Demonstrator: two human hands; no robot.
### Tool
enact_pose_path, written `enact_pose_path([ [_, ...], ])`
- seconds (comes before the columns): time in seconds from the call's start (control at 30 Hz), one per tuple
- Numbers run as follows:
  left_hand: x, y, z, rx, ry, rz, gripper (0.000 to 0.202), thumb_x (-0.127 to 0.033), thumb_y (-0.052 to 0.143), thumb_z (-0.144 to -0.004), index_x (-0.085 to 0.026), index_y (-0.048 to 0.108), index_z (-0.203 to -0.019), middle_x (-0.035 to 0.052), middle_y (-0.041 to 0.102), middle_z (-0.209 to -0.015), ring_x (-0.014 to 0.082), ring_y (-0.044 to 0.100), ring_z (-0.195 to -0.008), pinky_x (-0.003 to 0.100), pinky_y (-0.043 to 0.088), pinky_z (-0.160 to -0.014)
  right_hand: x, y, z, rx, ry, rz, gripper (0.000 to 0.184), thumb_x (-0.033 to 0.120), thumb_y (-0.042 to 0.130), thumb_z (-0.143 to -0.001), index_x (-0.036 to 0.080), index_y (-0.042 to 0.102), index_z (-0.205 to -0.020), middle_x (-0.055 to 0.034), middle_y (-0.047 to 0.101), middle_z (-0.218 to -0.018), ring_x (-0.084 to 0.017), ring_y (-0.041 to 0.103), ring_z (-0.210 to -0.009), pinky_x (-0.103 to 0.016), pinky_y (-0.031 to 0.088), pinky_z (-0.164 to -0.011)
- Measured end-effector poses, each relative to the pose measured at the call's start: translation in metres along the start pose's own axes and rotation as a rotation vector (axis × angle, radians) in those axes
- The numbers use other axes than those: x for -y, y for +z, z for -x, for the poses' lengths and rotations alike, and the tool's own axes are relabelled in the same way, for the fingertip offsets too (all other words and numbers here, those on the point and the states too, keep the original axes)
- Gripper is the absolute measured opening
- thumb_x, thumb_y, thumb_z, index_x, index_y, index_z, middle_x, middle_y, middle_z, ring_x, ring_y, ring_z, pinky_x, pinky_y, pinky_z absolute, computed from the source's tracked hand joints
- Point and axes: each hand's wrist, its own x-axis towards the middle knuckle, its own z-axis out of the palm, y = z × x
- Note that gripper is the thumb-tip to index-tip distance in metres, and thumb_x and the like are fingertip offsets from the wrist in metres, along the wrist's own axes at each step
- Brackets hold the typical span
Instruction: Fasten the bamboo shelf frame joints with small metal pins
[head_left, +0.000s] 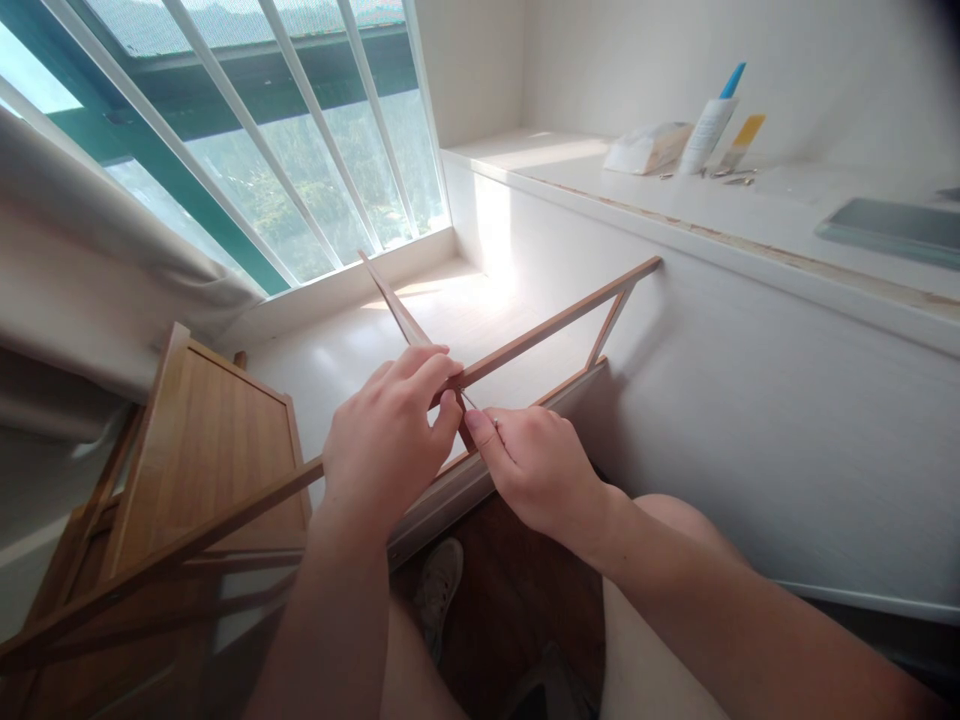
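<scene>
Looks like home, bedroom or spare room. Barred window with trees outside, pale curtain bunched at left, wide white sill catching sun. White ledge along wall with lotion-type tubes, small bag, flat dark tray-ish thing. Dark wood floor, sneaker on it. Slatted wood panel and thin frame, household furniture bits.

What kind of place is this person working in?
Most likely a room in a home. A barred window with a curtain, a white ledge holding tubes, and the left hand and right hand on a bare wooden frame suggest it.
</scene>
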Motion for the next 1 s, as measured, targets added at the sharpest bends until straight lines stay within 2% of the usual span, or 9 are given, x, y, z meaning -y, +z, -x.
enact_pose_path([
  [0.17,-0.002,-0.003,-0.001,0.04,-0.015,0.016,0.023,-0.026,0.044,-0.091,-0.034,0.059,-0.107,-0.0117,0.058,-0.133,0.0179,0.064,-0.1,0.032,0.044,-0.063,-0.001,0.001,0.001,0.002,0.014,-0.032,0.05,0.047,0.029,-0.101,0.02,0.061,-0.073,-0.0008,0.061,-0.063,-0.013,0.051,-0.059,-0.025,0.025,-0.058],
  [0.4,-0.005,-0.01,-0.003,0.09,-0.035,0.02,0.025,-0.025,0.044,-0.091,-0.034,0.06,-0.108,-0.0092,0.057,-0.135,0.0192,0.063,-0.103,0.033,0.045,-0.065,-0.003,0.0,0.002,-0.002,0.009,-0.086,0.047,0.046,0.031,-0.101,0.019,0.059,-0.074,-0.0006,0.061,-0.064,-0.013,0.052,-0.06,-0.024,0.027,-0.059],
  [0.53,-0.002,-0.005,-0.001,0.049,-0.009,0.01,0.024,-0.025,0.044,-0.091,-0.033,0.06,-0.108,-0.0081,0.058,-0.134,0.0197,0.062,-0.106,0.033,0.045,-0.065,-0.004,0.0,0.002,-0.01,-0.002,-0.105,0.045,0.044,0.031,-0.101,0.02,0.056,-0.072,0.0001,0.06,-0.064,-0.013,0.052,-0.06,-0.024,0.028,-0.06],
  [0.73,0.002,0.004,0.001,-0.024,0.017,-0.023,0.023,-0.026,0.043,-0.092,-0.035,0.057,-0.108,-0.0124,0.058,-0.132,0.0186,0.06,-0.109,0.034,0.046,-0.067,-0.005,-0.002,0.005,-0.06,-0.038,-0.046,0.039,0.039,0.035,-0.1,0.02,0.053,-0.071,0.0012,0.059,-0.064,-0.013,0.05,-0.059,-0.025,0.025,-0.059],
  [1.0,0.002,0.004,0.0,-0.035,0.026,-0.016,0.022,-0.026,0.044,-0.092,-0.033,0.057,-0.108,-0.0113,0.059,-0.13,0.0178,0.06,-0.11,0.033,0.046,-0.07,-0.005,-0.001,0.007,-0.09,-0.07,-0.036,0.038,0.033,0.034,-0.1,0.02,0.053,-0.07,0.0015,0.059,-0.063,-0.012,0.048,-0.057,-0.027,0.024,-0.059],
])
